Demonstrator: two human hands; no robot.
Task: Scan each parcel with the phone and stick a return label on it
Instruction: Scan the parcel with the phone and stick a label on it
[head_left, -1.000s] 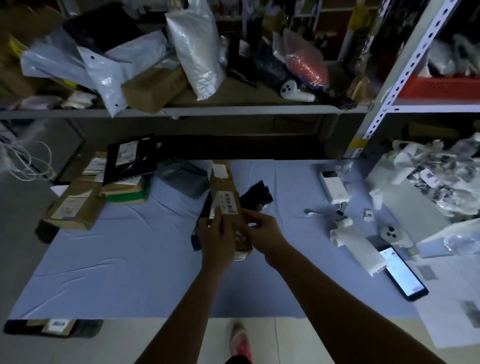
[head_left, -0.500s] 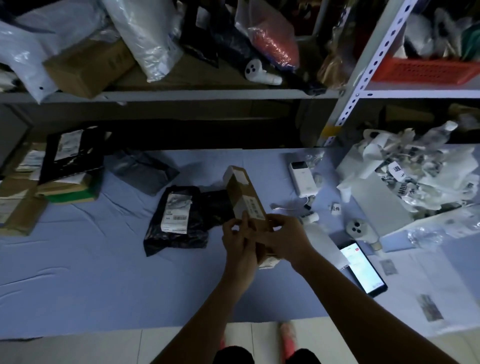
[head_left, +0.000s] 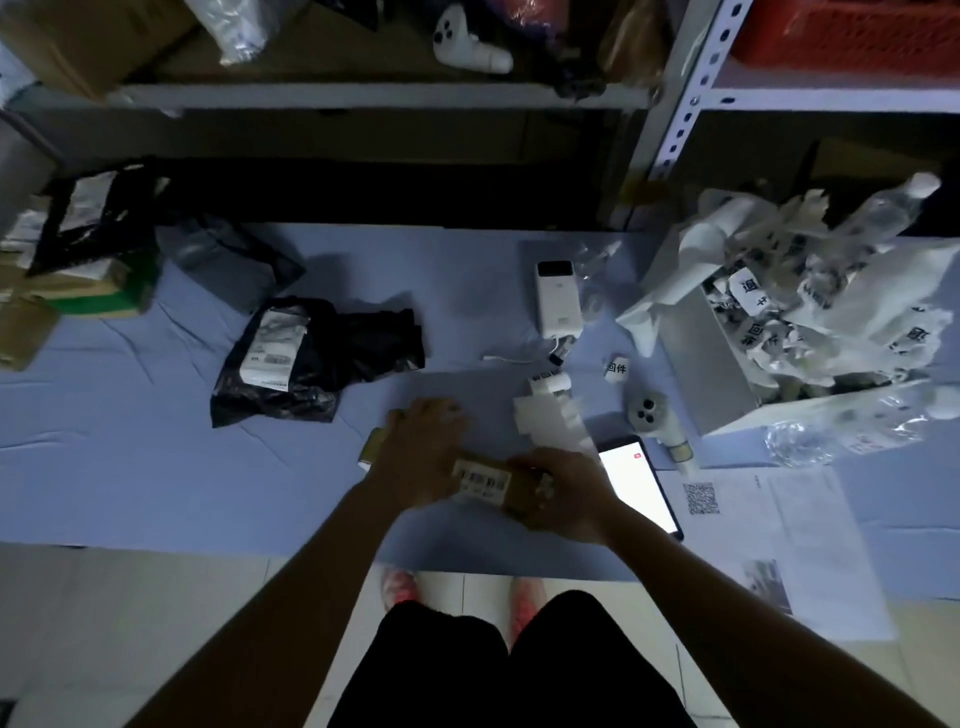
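Observation:
A long brown cardboard parcel (head_left: 493, 486) with a white barcode label lies sideways near the front edge of the blue cloth. My left hand (head_left: 423, 457) lies over its left half, and my right hand (head_left: 563, 493) grips its right end. The phone (head_left: 639, 483) lies face up with a lit white screen just right of my right hand. A white roll of return labels (head_left: 550, 415) sits behind the phone. A black plastic parcel (head_left: 306, 358) with a white label lies further back to the left.
A white power bank (head_left: 558, 299) with a cable lies at the back. A white box (head_left: 727, 374) full of crumpled label backing stands at right. Printed sheets (head_left: 779, 540) lie at the front right. Stacked parcels (head_left: 78, 270) sit at far left. Metal shelving (head_left: 363, 96) rises behind.
The brown parcel has come down and toward me, turning from upright lengthwise to lying sideways. Both hands moved with it. The camera tilted further down.

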